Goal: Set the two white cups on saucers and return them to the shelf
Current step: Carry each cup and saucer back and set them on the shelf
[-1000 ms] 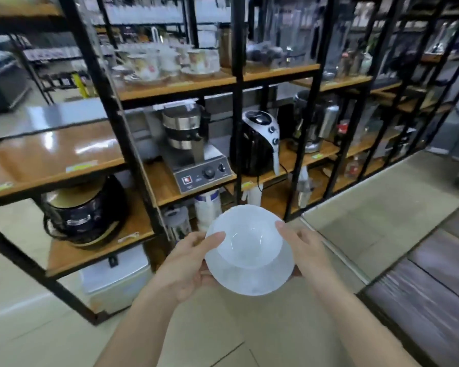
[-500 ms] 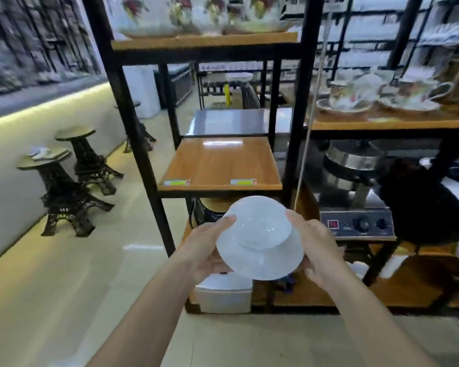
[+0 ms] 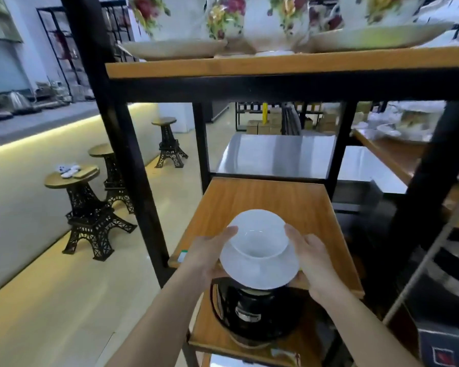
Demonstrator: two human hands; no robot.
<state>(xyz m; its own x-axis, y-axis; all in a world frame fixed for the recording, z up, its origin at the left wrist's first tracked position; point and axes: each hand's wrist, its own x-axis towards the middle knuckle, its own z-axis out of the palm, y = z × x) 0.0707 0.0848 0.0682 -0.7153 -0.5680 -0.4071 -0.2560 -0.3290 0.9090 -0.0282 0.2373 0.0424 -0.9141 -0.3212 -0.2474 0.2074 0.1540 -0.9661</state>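
1. Wooden shelf boards on a black metal frame fill the view; the middle shelf (image 3: 265, 197) lies bare straight ahead, and at 12 o'clock the top board carries flowered china (image 3: 273, 19) on saucers.
2. Off at 9 o'clock, tower-shaped stools (image 3: 90, 207) stand on a pale floor beside a lit wall.
3. One white cup (image 3: 257, 241) sits upright in its white saucer (image 3: 260, 268), and the pair is held in the air at about 6 o'clock, over the near edge of the middle shelf and above a black appliance (image 3: 252, 313) on the board below.
4. Both hands carry it: the left hand (image 3: 210, 258) cradles the saucer from 9 o'clock with its thumb pressed to the cup's rim, and the right hand (image 3: 312, 258) does the same from 3 o'clock.
5. On each side the fingers are clamped on the set, thumb above and the rest curled under the saucer, mostly hidden.
6. By my reading, the step in hand is returning this first cup-and-saucer to the shelf; the second cup is not in view, so roughly half the task seems left.
7. Next, the set likely needs to travel forward toward 12 o'clock, stay level so the cup does not slide, and come down flat on the bare board, well back from the edge.
8. Only then should the thumbs lift and the fingers slip out from beneath.
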